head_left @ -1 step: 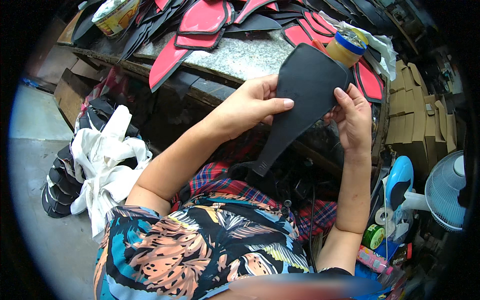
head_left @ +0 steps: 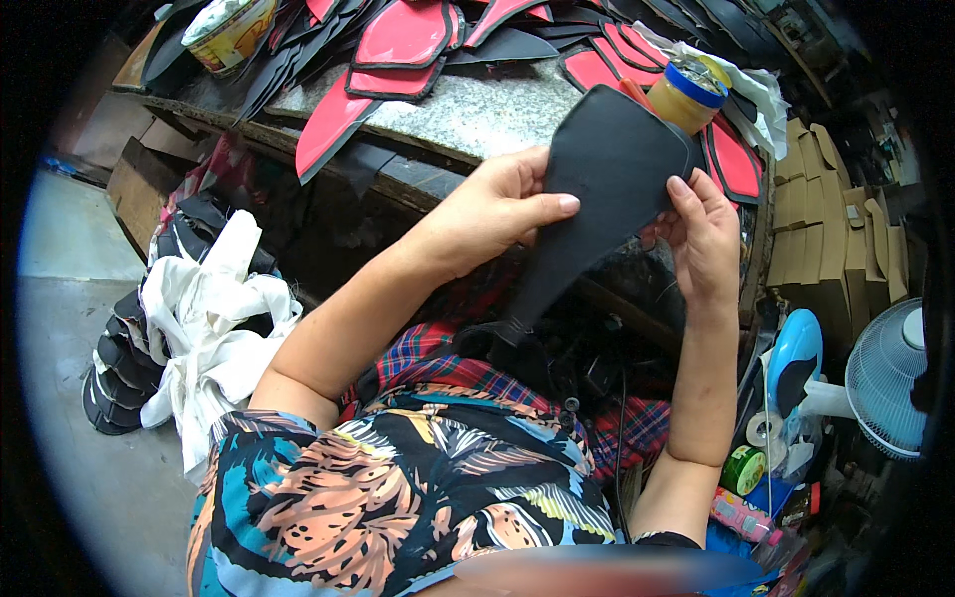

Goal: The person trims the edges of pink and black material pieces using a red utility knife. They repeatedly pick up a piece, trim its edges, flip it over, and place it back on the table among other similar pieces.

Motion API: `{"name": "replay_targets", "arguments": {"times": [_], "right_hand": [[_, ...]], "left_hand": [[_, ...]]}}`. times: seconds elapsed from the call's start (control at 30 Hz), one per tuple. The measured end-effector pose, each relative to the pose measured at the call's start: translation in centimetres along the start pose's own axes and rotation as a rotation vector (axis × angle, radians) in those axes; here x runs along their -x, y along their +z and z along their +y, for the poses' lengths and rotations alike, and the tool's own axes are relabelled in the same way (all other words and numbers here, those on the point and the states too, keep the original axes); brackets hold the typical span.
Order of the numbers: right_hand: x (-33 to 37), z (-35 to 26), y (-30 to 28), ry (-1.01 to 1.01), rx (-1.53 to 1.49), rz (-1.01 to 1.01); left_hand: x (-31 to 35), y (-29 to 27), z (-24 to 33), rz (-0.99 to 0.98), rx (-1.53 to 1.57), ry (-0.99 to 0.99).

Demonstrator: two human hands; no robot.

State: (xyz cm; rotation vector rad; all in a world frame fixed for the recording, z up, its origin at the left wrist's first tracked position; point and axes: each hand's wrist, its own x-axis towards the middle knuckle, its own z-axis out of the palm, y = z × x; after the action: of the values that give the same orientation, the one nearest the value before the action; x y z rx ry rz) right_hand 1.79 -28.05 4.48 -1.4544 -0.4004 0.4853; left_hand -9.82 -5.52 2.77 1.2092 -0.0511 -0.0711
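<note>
A flat black leather-like piece (head_left: 612, 164), broad at the top and tapering to a narrow lower end, is held up before me over the near edge of the workbench. My left hand (head_left: 512, 194) pinches its left edge, thumb on the face and fingers behind. On the right edge, my right hand (head_left: 698, 224) grips it between thumb and fingers. Just beyond its upper right corner stands a tan jar (head_left: 686, 99) with a blue rim. Red pieces with black edging (head_left: 403, 35) lie on the bench, some stacked. The fingers behind the piece are partly hidden.
The grey workbench top (head_left: 448, 114) also bears stacked black pieces and a yellow tub (head_left: 229, 35) at far left. White cloth (head_left: 214, 318) hangs over black pieces at left. Cardboard (head_left: 816, 219), a fan (head_left: 885, 378) and bottles stand at right.
The black piece has tilted slightly, and its narrow lower end looks darker. My left hand has shifted a touch to the left with it; both hands keep their hold.
</note>
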Motion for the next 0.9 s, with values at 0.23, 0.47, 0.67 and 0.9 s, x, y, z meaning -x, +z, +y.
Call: {"name": "replay_targets", "arguments": {"times": [0.23,0.47,0.67,0.9], "right_hand": [[1.8,-0.6,-4.7,-0.395,1.633,0.141],[2.1,0.6,-7.3,-0.445,1.52,0.258],[1.6,-3.7,-3.7,-0.44,0.532,0.241],[-0.6,-0.4,3.0,-0.539,1.22,0.212]], "left_hand": [[-0.3,-5.0,1.3,0.123,-0.632,0.033],[-0.2,-5.7,0.8,0.093,-0.709,0.046],[-0.2,-5.5,0.3,0.128,-0.654,0.062],[-0.6,-6.0,0.3,0.107,-0.637,0.056]]}}
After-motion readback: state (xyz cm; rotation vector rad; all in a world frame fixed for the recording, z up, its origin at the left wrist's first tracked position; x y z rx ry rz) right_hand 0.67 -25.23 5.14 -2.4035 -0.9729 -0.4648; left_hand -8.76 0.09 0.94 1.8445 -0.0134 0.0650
